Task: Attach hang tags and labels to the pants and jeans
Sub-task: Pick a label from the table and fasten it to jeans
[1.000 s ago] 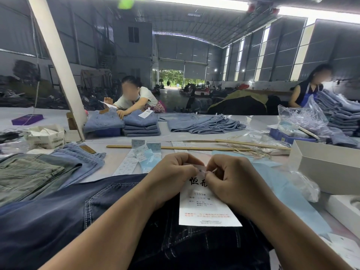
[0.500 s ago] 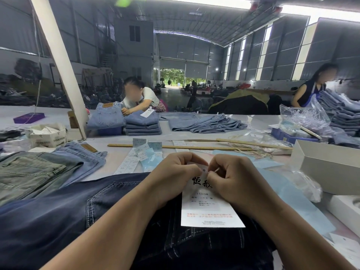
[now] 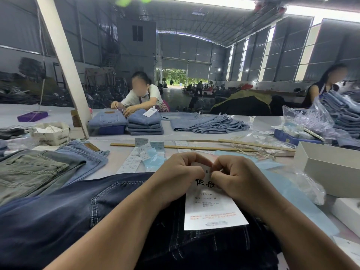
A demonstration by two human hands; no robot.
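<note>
A: Head view: a pale worktop [image 3: 120, 158] in a big grey hall, folded jeans stacks [image 3: 145, 123] across it, a white box [image 3: 329, 168] at the right.

B: Any writing?

A: The white hang tag [image 3: 211, 211] reads "1103" and "M" under bold black characters.

B: And the hands?

A: Left hand [image 3: 179, 178] and right hand [image 3: 239, 178], fingers curled, both pinch the tag's top edge, knuckles nearly touching. The tag lies on the dark jeans [image 3: 58, 217] right in front.

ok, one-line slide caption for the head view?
Both hands, left hand and right hand, pinch the top of a white hang tag lying on dark jeans.
</note>
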